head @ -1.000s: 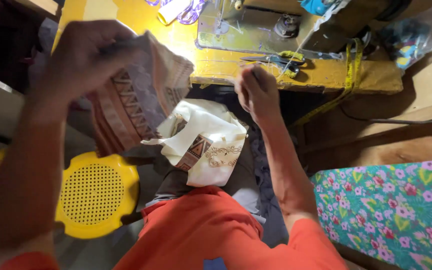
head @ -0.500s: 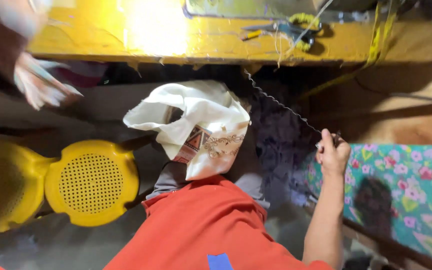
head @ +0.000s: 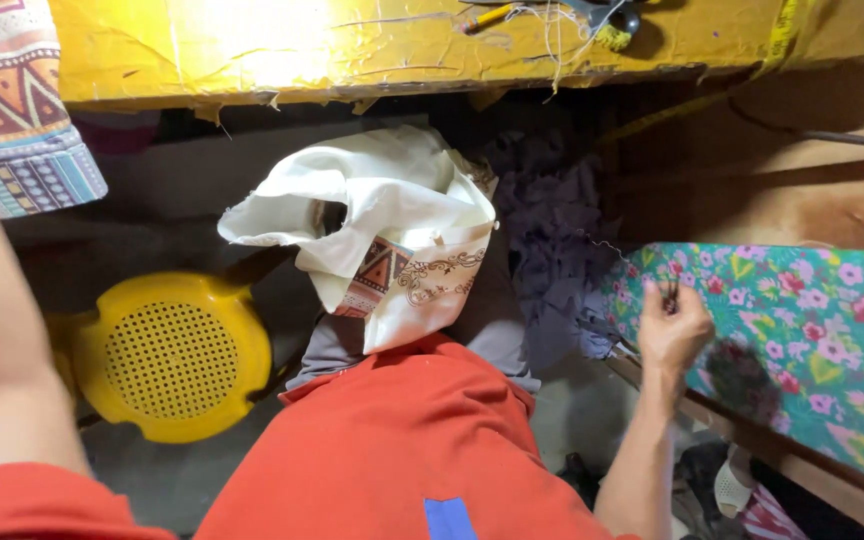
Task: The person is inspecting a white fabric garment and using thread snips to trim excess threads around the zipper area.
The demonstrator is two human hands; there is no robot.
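Cream fabric (head: 392, 235) lies bunched on the lap below the yellow surface (head: 352, 50). Right hand (head: 674, 330) pinches a small dark object beside floral cloth (head: 802, 320); left grip is out of view. Unheld fabric could slide floorward.

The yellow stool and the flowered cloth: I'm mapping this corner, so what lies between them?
In the head view, between the yellow stool and the flowered cloth lie the person's lap with cream cloth on it, then the right hand.
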